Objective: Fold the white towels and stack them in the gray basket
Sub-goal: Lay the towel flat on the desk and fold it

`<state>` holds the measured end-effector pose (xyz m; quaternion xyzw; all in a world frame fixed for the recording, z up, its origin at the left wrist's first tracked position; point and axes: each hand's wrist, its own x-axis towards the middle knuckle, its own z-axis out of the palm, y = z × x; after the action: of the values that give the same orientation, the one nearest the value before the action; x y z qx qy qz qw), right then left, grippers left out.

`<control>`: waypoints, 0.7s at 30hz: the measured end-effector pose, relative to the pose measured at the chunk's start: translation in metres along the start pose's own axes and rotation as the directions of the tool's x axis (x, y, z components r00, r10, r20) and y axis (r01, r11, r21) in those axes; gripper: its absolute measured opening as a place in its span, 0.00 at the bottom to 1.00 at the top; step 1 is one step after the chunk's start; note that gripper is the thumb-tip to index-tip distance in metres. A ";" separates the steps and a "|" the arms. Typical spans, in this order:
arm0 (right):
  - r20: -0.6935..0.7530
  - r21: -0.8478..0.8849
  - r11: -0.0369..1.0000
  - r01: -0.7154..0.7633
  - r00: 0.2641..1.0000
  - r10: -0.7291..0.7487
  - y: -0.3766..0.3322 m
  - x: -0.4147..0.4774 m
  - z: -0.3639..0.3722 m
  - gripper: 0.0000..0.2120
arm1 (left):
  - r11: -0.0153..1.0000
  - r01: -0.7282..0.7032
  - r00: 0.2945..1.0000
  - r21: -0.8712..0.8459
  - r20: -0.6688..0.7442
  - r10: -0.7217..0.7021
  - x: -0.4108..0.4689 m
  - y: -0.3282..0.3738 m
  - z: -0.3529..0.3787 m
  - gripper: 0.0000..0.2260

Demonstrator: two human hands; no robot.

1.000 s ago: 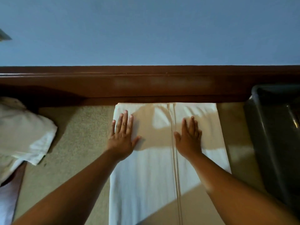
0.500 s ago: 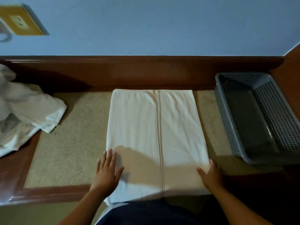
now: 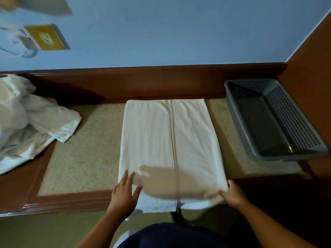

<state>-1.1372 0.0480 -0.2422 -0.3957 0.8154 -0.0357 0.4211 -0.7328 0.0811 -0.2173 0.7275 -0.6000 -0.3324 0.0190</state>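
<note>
Where a beige mat (image 3: 86,154) meets brown wood trim (image 3: 143,83) under a blue wall (image 3: 161,33), the white towel (image 3: 152,136) lies folded near the gray basket (image 3: 234,120); the left hand (image 3: 124,192) presses flat on it, while the hold of the right hand (image 3: 233,194) is unclear.

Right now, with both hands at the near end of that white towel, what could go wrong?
The towel has two flaps meeting down its middle; lifting the near end with the left hand and right hand at the corners could let them fall open. That end also overhangs the table, so the next fold may come out crooked.
</note>
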 end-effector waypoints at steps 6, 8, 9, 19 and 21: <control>-0.111 0.114 0.988 0.100 0.990 -0.088 -0.034 -0.043 0.032 0.25 | 0.999 -0.050 0.997 -0.017 0.054 0.051 -0.028 -0.035 -0.023 0.30; -0.158 0.160 0.970 0.183 0.975 -0.158 -0.058 -0.063 0.050 0.25 | 0.997 -0.053 0.997 -0.058 0.049 0.056 -0.036 -0.050 -0.033 0.32; -0.173 0.187 0.955 0.230 0.965 -0.199 -0.072 -0.076 0.061 0.25 | 0.996 -0.057 0.998 -0.073 0.037 0.060 -0.040 -0.057 -0.038 0.32; 0.168 -0.033 0.849 0.527 0.840 -0.515 -0.148 -0.173 0.223 0.27 | 0.984 -0.072 0.996 -0.160 -0.068 0.062 -0.086 -0.116 -0.065 0.28; 0.338 -0.126 0.827 0.548 0.808 -0.483 -0.141 -0.171 0.244 0.28 | 0.985 -0.077 0.996 -0.152 -0.065 0.068 -0.091 -0.124 -0.065 0.27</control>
<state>-0.8193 0.1345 -0.2310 -0.6475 0.6038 -0.0010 0.4649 -0.5984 0.1720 -0.1775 0.7111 -0.5976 -0.3551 0.1054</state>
